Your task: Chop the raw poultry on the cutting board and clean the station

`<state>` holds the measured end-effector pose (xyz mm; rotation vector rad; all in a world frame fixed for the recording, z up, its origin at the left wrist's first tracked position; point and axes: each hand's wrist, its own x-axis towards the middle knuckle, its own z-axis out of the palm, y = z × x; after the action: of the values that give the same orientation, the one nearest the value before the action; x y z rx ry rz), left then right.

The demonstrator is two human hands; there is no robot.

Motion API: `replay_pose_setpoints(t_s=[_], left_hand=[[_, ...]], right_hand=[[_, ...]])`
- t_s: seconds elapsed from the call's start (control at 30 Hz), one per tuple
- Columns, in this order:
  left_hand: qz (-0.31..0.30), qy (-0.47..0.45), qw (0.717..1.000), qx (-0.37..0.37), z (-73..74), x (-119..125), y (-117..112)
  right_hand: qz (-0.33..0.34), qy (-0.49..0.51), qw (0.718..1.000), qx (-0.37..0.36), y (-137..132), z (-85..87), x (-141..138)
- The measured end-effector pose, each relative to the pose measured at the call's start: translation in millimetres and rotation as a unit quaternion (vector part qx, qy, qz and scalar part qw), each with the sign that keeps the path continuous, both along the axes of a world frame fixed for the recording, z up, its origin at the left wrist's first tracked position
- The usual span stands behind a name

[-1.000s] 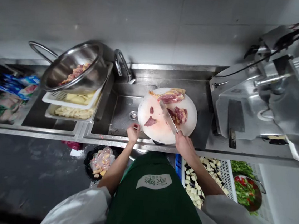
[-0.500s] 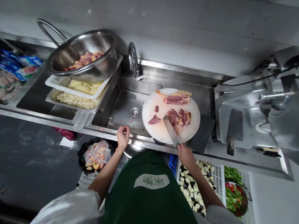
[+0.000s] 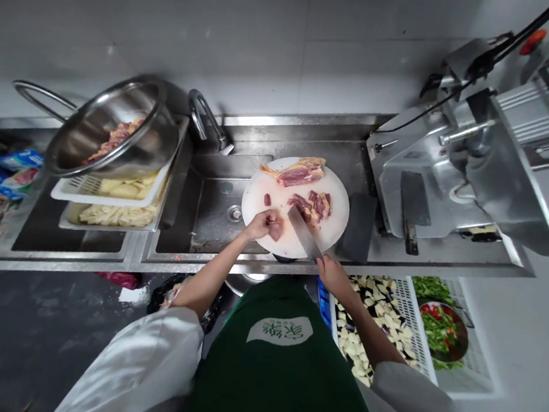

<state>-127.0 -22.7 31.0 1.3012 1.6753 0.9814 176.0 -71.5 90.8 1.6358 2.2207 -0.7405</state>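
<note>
My left hand (image 3: 261, 224) is at the left side of the round white cutting board (image 3: 279, 167), its fingers closed on a flat piece of meat (image 3: 276, 230). In my right hand (image 3: 331, 271) is the handle of a cleaver (image 3: 305, 234), whose blade lies over the front of the board, close to a pile of cut meat (image 3: 311, 205). A larger slab of meat with yellow skin (image 3: 301, 172) rests at the back of the board. One small strip of meat (image 3: 268, 200) sits apart on the left.
A sink (image 3: 210, 205) with a faucet (image 3: 209, 119) is left of the board. Farther left, a steel bowl of meat (image 3: 115, 128) tilts on stacked trays. At right lie a second cleaver (image 3: 411, 208) and a slicer (image 3: 501, 172). Below are crates of cut eggplant (image 3: 376, 310) and greens.
My left hand has moved from the sink's front edge up and right onto the board and taken hold of the flat meat piece. My right hand still holds the cleaver. The view has shifted.
</note>
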Motion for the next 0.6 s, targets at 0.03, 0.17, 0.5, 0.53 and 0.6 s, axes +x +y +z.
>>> replay_pose_setpoints(t_s=[0.03, 0.17, 0.5, 0.53, 0.6], left_hand=[[0.024, 0.001, 1.000, 0.000, -1.5, 3.4, -4.3], [0.142, 0.090, 0.986, -0.003, -1.9, 6.2, -23.9], [0.370, 0.179, 0.911, 0.033, -34.4, -42.4, -168.7], [0.383, 0.181, 0.906, 0.018, -40.2, -47.8, -189.0], [0.401, 0.188, 0.896, -0.010, -51.8, -57.6, -227.9]], right_hand=[[-0.002, 0.003, 1.000, -0.002, -0.1, 0.2, 0.3], [0.011, -0.016, 1.000, -0.003, 3.3, 14.0, -2.4], [0.075, 0.019, 0.992, 0.102, 6.5, 53.8, -53.9], [0.089, 0.005, 0.994, 0.066, 6.7, 49.5, -55.6], [0.124, -0.027, 0.992, -0.003, 11.1, 44.6, -55.0]])
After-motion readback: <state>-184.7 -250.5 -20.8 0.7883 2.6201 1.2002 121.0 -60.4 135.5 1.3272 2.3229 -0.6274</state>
